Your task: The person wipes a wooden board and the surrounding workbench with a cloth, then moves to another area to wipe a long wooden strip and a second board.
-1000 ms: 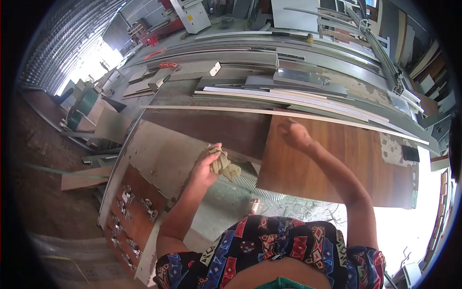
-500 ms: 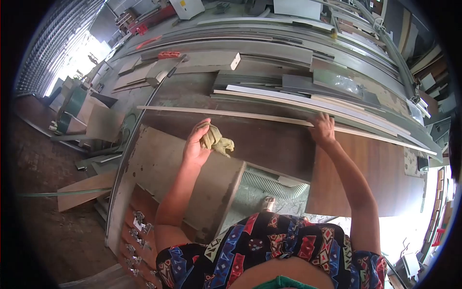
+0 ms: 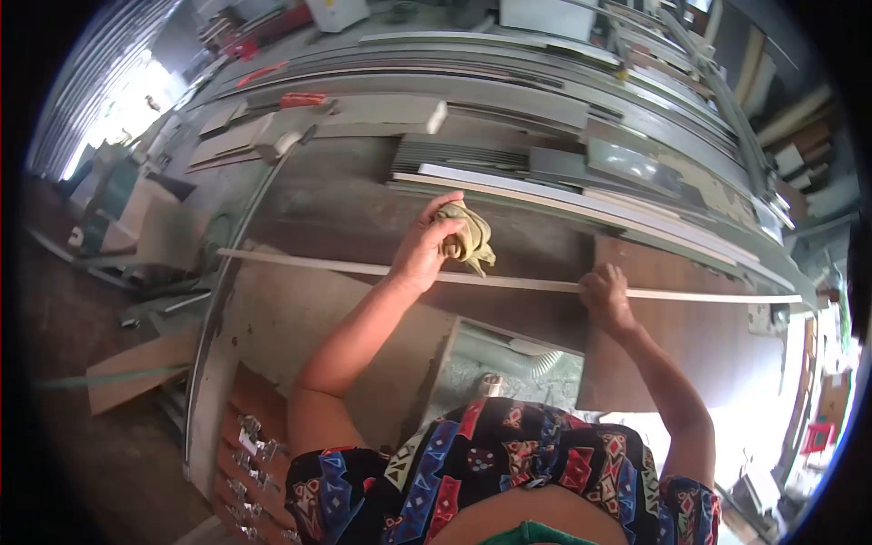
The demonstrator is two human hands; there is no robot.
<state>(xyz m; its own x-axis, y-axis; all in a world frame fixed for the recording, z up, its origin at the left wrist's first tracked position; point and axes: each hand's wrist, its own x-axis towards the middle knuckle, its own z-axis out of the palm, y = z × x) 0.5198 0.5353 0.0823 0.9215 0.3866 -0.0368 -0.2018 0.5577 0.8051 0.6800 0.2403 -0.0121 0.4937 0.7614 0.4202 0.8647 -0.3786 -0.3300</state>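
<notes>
My left hand point(image 3: 425, 252) is closed round a crumpled yellow-green cloth point(image 3: 468, 240), above the bench and over the line of a long thin pale strip point(image 3: 518, 282). That strip runs across in front of me from left to right. My right hand point(image 3: 607, 295) has its fingers wrapped round it, right of its middle. Below the right hand lies a brown wood-look panel point(image 3: 677, 350). A dark brown board surface point(image 3: 536, 238) lies beyond the strip.
Long strips point(image 3: 554, 195) and dark grey boards point(image 3: 581, 166) are stacked beyond my hands. A pale box-like piece point(image 3: 391, 116) and a red block point(image 3: 302, 99) stand further left. A ribbed hose point(image 3: 509, 354) lies below. Metal hinges point(image 3: 250, 445) sit at lower left.
The strip has come towards me, away from the stacked strips, with my right hand on it. My left hand and the cloth have moved right and slightly away from me.
</notes>
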